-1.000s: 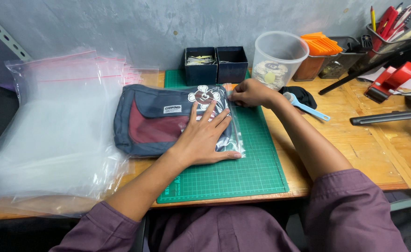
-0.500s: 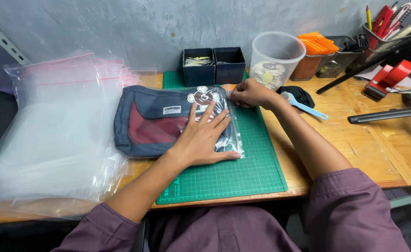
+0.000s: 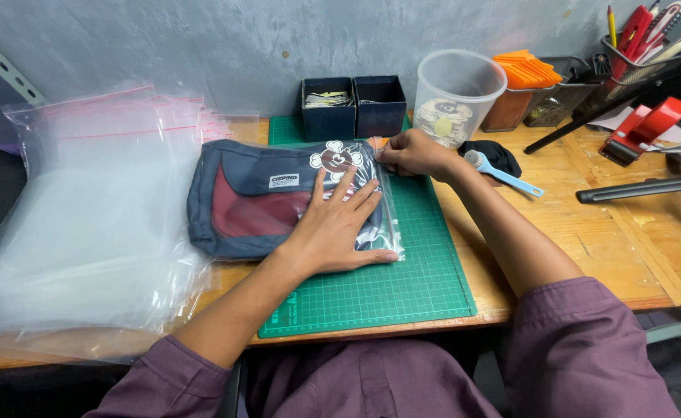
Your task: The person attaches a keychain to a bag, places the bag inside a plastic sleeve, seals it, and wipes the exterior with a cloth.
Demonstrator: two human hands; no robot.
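Two hands work one pouch [image 3: 255,201], lying bagged on the green mat [image 3: 402,286]: the left hand [image 3: 340,228] is pressed flat and open on it, while the right hand [image 3: 406,152] pinches the bag [image 3: 383,224] at its far corner. Trapped air could likely keep the seal from closing, or the slick plastic slip and wrinkle under the palm.

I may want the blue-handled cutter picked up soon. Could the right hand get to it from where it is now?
Probably yes. The right hand pinches the clear bag's corner, and the blue-handled cutter lies just beside its wrist on bare table, nothing between them. It would have to let go of the bag first.
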